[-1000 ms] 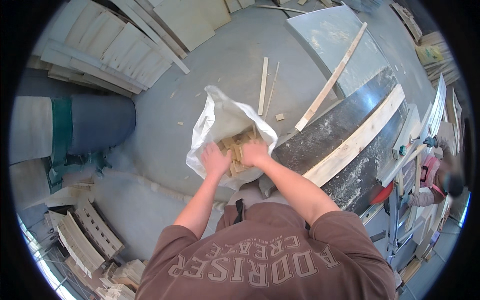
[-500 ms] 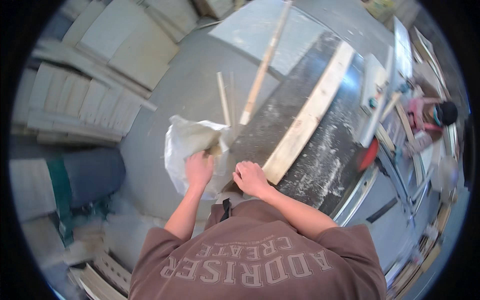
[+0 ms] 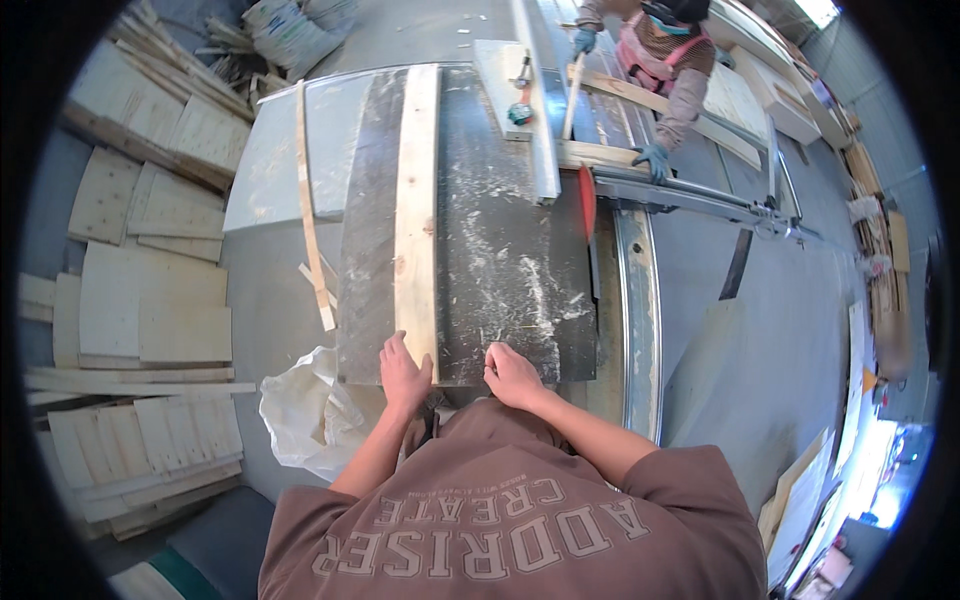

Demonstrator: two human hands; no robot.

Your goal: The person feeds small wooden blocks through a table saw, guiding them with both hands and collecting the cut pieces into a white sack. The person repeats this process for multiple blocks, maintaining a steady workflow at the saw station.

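A long pale wooden plank [image 3: 415, 230] lies lengthwise on the dark, dust-streaked table [image 3: 490, 270], its near end by the table's front edge. My left hand [image 3: 405, 376] is at that near end, fingers apart and touching or just over the wood; nothing is held. To its right, my right hand [image 3: 514, 374] rests at the table's front edge with fingers curled in, and I see nothing in them. A white sack [image 3: 310, 415] with its mouth open hangs or stands beside the table, left of my left hand.
Across the table at the right, a co-worker in blue gloves [image 3: 652, 160] handles wooden strips along a metal rail [image 3: 700, 198]. A red guard [image 3: 587, 200] stands at the table's right side. A thin wooden strip [image 3: 310, 200] lies left of the plank. Board stacks [image 3: 155, 300] line the left.
My view has turned right, bringing the co-worker into fuller view. My left hand has come out of the white sack to the plank's near end. The right hand stays curled at the table edge.
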